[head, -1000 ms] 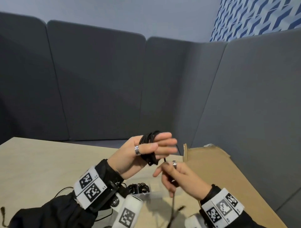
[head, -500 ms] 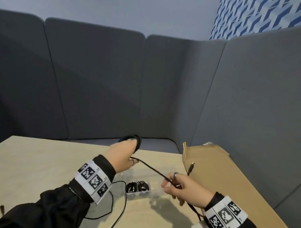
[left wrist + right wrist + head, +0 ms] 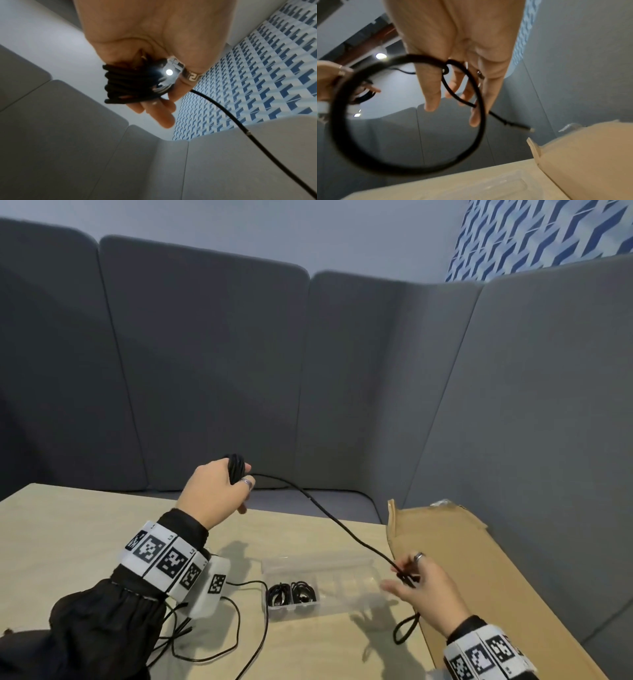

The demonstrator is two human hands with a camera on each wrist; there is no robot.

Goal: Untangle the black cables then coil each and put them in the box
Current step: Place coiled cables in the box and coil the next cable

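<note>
My left hand [image 3: 239, 487] is raised over the table's far edge, back of the hand up, and grips a coil of black cable [image 3: 236, 469] wound round its fingers. The left wrist view shows the coil [image 3: 126, 86] across the fingers [image 3: 164, 119]. From it the cable's free length [image 3: 329, 515] slopes down to my right hand [image 3: 406, 575], which pinches it above the clear plastic box [image 3: 342, 559]. Below that hand a loop [image 3: 406, 628] hangs; its plug end [image 3: 522, 127] shows in the right wrist view. Two coiled cables [image 3: 291, 594] lie in the box's near left compartments.
Another loose black cable [image 3: 212, 645] trails over the wooden table [image 3: 68, 542] by my left forearm. A flat cardboard sheet [image 3: 479, 577] leans along the table's right side. Grey padded sofa backs [image 3: 205, 371] close in the far and right sides.
My hands have moved apart: the left hand turned palm down and went left with the coil, while the right slid along the cable to the right, leaving a long stretch between them.
</note>
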